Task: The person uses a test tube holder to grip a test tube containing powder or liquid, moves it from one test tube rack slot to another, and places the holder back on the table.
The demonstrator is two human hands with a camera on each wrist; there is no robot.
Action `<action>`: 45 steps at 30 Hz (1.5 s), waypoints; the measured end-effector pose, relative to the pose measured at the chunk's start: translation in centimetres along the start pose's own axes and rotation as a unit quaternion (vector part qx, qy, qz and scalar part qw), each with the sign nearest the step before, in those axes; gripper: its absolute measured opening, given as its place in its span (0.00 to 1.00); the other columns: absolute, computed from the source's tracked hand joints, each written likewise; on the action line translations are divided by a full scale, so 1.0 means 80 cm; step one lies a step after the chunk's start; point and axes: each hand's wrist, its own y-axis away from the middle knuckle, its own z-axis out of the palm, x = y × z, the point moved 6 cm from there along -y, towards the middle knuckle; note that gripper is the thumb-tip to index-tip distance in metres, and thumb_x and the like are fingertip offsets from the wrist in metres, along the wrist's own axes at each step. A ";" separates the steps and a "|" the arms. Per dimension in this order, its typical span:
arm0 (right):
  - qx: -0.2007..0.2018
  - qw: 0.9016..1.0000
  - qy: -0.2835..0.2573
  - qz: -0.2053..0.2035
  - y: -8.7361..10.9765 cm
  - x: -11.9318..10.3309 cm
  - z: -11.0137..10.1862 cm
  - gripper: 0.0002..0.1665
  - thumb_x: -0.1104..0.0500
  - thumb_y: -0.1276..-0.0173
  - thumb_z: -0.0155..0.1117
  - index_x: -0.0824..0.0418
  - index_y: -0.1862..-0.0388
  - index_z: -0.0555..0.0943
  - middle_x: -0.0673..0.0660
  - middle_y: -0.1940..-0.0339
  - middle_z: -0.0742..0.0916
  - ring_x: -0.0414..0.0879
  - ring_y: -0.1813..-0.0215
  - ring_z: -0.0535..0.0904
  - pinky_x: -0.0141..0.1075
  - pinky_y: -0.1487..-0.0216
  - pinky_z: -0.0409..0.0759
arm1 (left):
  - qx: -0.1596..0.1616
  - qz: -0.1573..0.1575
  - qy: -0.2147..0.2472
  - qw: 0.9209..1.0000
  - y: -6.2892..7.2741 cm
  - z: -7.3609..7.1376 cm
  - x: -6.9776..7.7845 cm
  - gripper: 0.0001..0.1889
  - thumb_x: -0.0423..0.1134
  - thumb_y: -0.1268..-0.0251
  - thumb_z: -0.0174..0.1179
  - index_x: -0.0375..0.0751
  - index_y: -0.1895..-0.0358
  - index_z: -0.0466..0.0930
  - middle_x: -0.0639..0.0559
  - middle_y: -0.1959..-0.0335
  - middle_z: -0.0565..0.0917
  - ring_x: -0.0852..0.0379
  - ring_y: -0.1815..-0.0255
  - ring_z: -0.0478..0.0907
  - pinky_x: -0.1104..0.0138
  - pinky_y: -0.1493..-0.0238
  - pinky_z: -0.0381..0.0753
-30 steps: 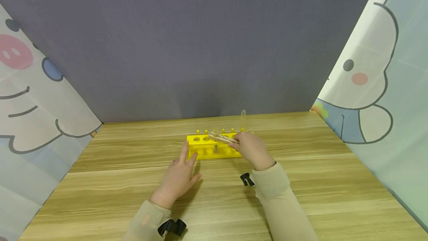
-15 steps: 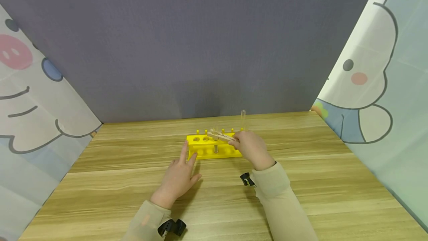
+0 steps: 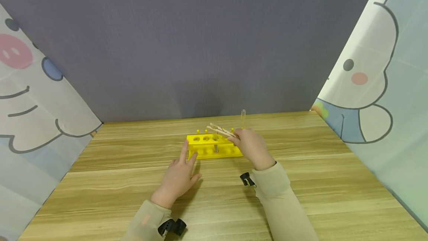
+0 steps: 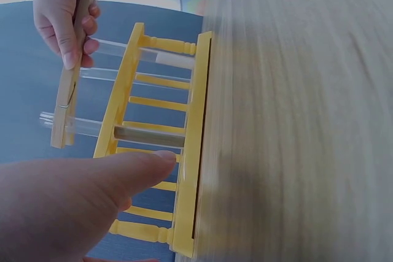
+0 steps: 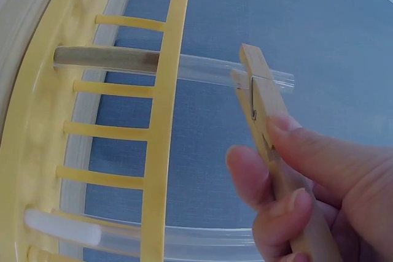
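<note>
Currently, the right hand grips a wooden clamp, its thumb and curled fingers closed round the handles. The clamp's wire spring shows, and its two jaws meet the upper end of a glass tube holding brownish-grey contents, just below the rim; whether they pinch it, I cannot tell. That tube stands upright in a yellow rack, third hole from the left. The left hand has its fingers spread apart, two of them reaching the rack's left end and the longest tip at its upper corner. At the right end stand a tube with white contents and, beside it, a clear tube with its rounded end up. The rack sits on a wood-grained table before a plain grey-blue panel. Printing appears as cartoon animals: a pink-snouted one on the left cloth, a pink-cheeked one on the right cloth.
</note>
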 end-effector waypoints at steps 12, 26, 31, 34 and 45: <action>0.012 1.000 0.002 -0.008 0.000 -0.003 -0.002 0.15 0.50 0.33 0.59 0.57 0.77 0.76 0.47 0.85 0.75 0.39 0.87 0.57 0.29 0.87 0.54 | 0.006 0.006 0.000 1.000 0.001 0.000 0.001 0.37 0.53 0.46 0.66 0.33 0.37 0.69 0.28 0.29 0.43 0.43 0.68 0.81 0.45 0.52 0.76; 0.022 0.999 -0.011 -0.022 0.000 -0.007 -0.004 0.15 0.51 0.33 0.59 0.57 0.76 0.77 0.46 0.85 0.75 0.39 0.88 0.57 0.29 0.86 0.55 | 0.000 0.002 -0.002 1.000 0.000 0.001 -0.002 0.38 0.54 0.45 0.65 0.34 0.36 0.68 0.29 0.28 0.42 0.43 0.68 0.81 0.46 0.52 0.76; 0.029 0.999 -0.017 -0.022 0.000 -0.006 -0.004 0.15 0.50 0.33 0.59 0.58 0.77 0.76 0.48 0.86 0.73 0.39 0.87 0.57 0.29 0.86 0.55 | 0.000 0.003 -0.005 1.000 0.000 0.001 -0.002 0.37 0.54 0.45 0.65 0.34 0.36 0.68 0.29 0.29 0.43 0.43 0.68 0.81 0.46 0.52 0.76; 0.036 0.999 -0.020 -0.025 0.001 -0.005 -0.005 0.16 0.51 0.34 0.60 0.58 0.77 0.76 0.48 0.86 0.73 0.39 0.87 0.57 0.29 0.86 0.55 | 0.000 0.004 -0.007 1.000 0.000 0.001 -0.001 0.37 0.54 0.45 0.65 0.34 0.36 0.68 0.29 0.29 0.44 0.43 0.68 0.81 0.46 0.52 0.76; 0.050 0.998 -0.018 -0.035 0.001 -0.007 -0.008 0.15 0.51 0.34 0.60 0.59 0.75 0.77 0.48 0.87 0.70 0.39 0.86 0.56 0.29 0.85 0.54 | -0.004 0.000 0.001 1.000 0.001 0.002 -0.002 0.37 0.54 0.45 0.65 0.33 0.36 0.68 0.29 0.28 0.42 0.43 0.67 0.81 0.45 0.52 0.76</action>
